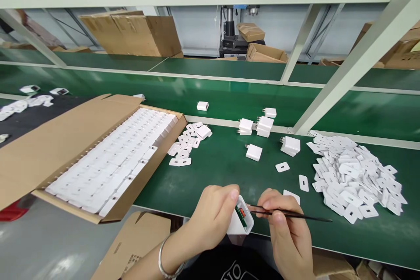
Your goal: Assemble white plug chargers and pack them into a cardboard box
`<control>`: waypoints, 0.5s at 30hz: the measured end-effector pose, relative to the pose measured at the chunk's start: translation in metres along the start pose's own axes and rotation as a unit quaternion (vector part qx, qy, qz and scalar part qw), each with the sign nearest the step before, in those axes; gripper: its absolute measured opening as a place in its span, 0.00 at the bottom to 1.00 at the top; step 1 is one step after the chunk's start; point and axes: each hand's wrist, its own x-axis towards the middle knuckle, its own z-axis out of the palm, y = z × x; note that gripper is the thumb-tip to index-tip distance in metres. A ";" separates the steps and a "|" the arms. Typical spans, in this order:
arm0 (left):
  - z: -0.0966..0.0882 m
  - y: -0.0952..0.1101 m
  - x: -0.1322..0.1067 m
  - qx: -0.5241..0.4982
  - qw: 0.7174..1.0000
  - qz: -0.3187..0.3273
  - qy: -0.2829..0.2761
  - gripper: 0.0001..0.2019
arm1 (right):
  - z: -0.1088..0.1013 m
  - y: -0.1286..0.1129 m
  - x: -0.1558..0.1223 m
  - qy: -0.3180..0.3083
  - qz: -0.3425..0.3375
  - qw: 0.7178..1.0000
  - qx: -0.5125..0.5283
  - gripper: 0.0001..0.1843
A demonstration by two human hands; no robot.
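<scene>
My left hand (213,214) is closed around a white charger housing (232,226), its open end turned to the right. Inside it a green circuit board (241,215) with a red-orange part shows. Pinched in my right hand (288,232) is a pair of dark tweezers (308,216), tips pointing left at the housing's opening. I cannot tell whether the tips touch anything. Just beyond my right hand lies a white cover plate (291,196), partly hidden, and another cover plate (303,183) rests farther back.
A large heap of white cover plates (354,175) lies at right, a smaller pile (185,142) left of centre. Several white plug chargers (253,152) stand toward the back. An open cardboard box (147,183) of white chargers sits at left. A slanted metal post (354,57) rises at right.
</scene>
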 end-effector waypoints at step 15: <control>-0.002 -0.002 -0.001 0.023 1.000 -0.006 0.010 0.27 | 0.005 0.003 0.001 -0.003 -0.033 0.998 -0.051 0.10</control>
